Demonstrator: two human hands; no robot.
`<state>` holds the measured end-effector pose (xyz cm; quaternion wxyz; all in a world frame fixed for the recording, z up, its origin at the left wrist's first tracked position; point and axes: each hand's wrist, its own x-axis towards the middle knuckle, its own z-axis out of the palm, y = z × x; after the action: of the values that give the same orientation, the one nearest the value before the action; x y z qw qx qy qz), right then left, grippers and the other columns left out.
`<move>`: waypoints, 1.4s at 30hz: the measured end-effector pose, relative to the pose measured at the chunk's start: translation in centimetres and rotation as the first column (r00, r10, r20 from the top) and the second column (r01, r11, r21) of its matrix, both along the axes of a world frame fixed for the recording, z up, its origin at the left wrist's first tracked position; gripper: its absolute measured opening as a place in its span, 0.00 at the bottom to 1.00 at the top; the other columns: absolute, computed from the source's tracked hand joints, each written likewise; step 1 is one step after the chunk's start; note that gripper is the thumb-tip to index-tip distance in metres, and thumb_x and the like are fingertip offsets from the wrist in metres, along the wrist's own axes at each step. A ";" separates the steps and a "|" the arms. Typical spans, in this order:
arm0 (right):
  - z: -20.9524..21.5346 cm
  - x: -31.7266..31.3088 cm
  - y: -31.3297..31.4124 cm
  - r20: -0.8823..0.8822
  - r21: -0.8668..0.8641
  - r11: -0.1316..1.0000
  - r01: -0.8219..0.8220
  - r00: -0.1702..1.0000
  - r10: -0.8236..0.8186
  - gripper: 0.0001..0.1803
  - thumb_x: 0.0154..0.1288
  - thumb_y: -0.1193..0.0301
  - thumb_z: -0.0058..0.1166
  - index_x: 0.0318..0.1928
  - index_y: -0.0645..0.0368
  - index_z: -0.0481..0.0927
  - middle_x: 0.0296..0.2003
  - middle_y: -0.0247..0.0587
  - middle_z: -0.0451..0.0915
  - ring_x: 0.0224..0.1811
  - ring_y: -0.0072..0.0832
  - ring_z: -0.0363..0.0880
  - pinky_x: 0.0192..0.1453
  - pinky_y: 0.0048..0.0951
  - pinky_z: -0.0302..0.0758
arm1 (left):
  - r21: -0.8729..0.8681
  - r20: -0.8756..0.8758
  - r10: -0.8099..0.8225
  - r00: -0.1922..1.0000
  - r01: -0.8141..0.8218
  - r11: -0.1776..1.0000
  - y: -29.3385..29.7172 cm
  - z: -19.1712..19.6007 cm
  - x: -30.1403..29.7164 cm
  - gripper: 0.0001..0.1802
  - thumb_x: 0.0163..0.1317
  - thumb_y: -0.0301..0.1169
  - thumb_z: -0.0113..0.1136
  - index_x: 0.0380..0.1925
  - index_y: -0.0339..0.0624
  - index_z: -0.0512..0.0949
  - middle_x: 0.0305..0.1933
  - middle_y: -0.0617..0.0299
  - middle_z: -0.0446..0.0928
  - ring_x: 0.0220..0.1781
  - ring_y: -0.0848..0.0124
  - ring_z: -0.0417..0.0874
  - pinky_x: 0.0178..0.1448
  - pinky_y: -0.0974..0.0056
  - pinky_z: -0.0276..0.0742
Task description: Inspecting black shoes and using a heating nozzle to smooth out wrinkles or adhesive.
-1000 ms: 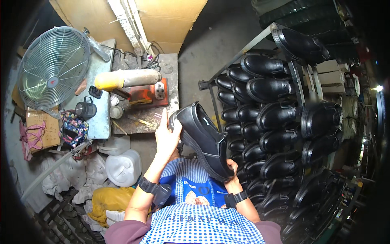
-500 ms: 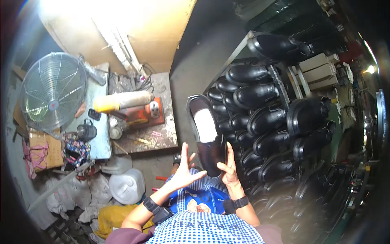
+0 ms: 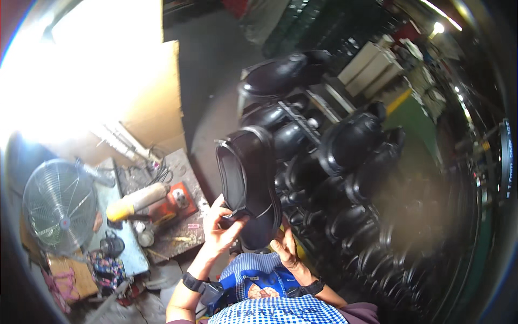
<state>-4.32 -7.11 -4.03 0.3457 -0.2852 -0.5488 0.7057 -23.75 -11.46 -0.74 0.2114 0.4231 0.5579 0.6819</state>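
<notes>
A black leather shoe (image 3: 253, 178) is held up in front of me, tilted so that its side and dark opening show. My left hand (image 3: 222, 229) is closed on it at the lower left, with fingers and thumb pinching near the edge of the opening. Close by the shoe's lower right edge is my right hand (image 3: 290, 252), thumb and fingers apart; whether a fingertip touches the shoe I cannot tell. Both wrists wear dark straps.
To the right, a rack holds several black shoes (image 3: 350, 137). At the left stand a wire-cage fan (image 3: 60, 202), a dark mug (image 3: 111, 244) and an orange machine (image 3: 181, 200) on a worn table (image 3: 186, 167). A cardboard panel (image 3: 167, 97) rises behind.
The shoe has turned from showing its pale insole to showing its side. My left hand, empty before, now grips it, and my right hand has loosened. The view has swung right.
</notes>
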 end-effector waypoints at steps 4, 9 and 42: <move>-0.6 2.6 0.4 0.096 -0.057 0.996 0.062 0.994 -0.056 0.27 0.61 0.68 0.44 0.59 0.65 0.58 0.48 0.47 0.73 0.51 0.31 0.70 0.55 0.29 0.65 | 0.016 -0.442 -0.084 0.893 0.101 0.995 6.3 7.1 -2.9 0.17 0.41 0.22 0.66 0.32 0.35 0.70 0.45 0.48 0.73 0.43 0.60 0.77 0.46 0.62 0.72; -0.7 5.5 -0.1 0.102 -0.130 0.971 0.203 0.976 -0.190 0.24 0.61 0.71 0.43 0.57 0.64 0.61 0.48 0.47 0.73 0.49 0.30 0.72 0.52 0.27 0.66 | -0.006 -0.658 -0.105 0.746 0.135 0.991 17.4 13.0 -3.6 0.16 0.44 0.31 0.63 0.34 0.39 0.71 0.42 0.52 0.75 0.40 0.57 0.78 0.44 0.62 0.74; 2.3 7.4 1.6 0.058 -0.044 0.982 0.185 0.982 -0.182 0.21 0.64 0.65 0.46 0.53 0.63 0.66 0.40 0.44 0.78 0.37 0.24 0.77 0.43 0.23 0.72 | 0.058 0.661 -0.328 0.675 0.390 0.919 3.9 3.7 3.1 0.23 0.38 0.17 0.66 0.34 0.44 0.67 0.40 0.59 0.73 0.40 0.72 0.74 0.46 0.68 0.70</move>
<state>3.06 -5.51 -1.78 0.3874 -0.3619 -0.5116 0.6762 -20.65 -7.57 2.98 0.5422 0.2470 0.3823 0.7063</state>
